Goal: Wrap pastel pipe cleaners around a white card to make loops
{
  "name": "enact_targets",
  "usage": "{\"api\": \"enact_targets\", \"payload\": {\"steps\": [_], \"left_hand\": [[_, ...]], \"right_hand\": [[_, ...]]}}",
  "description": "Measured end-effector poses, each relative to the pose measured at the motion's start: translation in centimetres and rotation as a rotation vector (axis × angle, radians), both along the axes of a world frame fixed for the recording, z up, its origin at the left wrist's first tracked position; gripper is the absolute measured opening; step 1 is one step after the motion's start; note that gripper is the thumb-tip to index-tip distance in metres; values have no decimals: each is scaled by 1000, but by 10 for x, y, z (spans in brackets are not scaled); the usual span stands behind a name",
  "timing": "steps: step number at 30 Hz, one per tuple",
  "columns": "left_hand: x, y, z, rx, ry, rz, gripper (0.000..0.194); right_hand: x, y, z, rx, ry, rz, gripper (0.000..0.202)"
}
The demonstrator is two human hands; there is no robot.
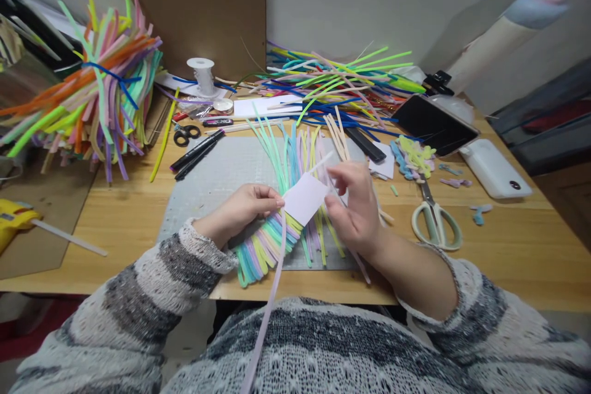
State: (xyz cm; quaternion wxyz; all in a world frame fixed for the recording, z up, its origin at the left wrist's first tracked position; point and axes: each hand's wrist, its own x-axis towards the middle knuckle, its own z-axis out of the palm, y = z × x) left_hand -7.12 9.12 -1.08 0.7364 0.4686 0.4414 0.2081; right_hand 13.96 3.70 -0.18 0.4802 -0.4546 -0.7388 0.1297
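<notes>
1. Striped sweater (314, 345) fills the bottom of my view, with a lilac strip (274, 283) trailing over it, apparently hanging off the counter (498, 252) for its length
2. My left hand (253, 203) pinches the white card (305, 198) at its left edge, fingers closed, seemingly steadying it over the looped stems (263, 252)
3. My right hand (357, 209) waits by the card's right corner, fingers parted, nothing seen in their grip
4. Scissors (436, 221) lie handles toward me, probably for easy reach

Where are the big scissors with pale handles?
In the head view, the big scissors lie on the table right of the right hand, blades pointing at a yellow fuzzy clump.
</notes>
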Motion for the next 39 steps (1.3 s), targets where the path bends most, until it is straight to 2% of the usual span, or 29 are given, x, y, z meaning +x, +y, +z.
{"api": "enact_targets", "payload": {"steps": [2, 4, 7, 9, 12, 17, 23, 29, 39], "left_hand": [[0, 0, -1, 9, -33, 12, 20], [0, -1, -1, 31, -36, 19, 20], [1, -1, -2, 55, -5, 57, 20], [0, -1, -4, 66, -10, 93, 20], [-1, 1, -6, 32, -85, 143, 20], [-1, 3, 0, -76, -198, 167, 20], [0, 2, 4, -68, -236, 176, 20], [-1, 2, 3, -63, -228, 187, 21], [-1, 3, 1, -76, -291, 217, 19]], "right_hand": [[-5, -8, 6, 138, -259, 132, 36], [-14, -14, 7, 157, -493, 309, 34], [-25, -18, 0, 153, -643, 437, 16], [-26, -17, -5, 150, -554, 444, 15], [-20, -13, -8, 118, -277, 386, 17], [-12, -11, -6, -147, 148, 236, 26], [-18, -10, -12, -397, 494, 49, 17], [-21, -5, -12, -539, 648, -25, 15], [-20, -3, -15, -599, 719, 7, 16]]}}
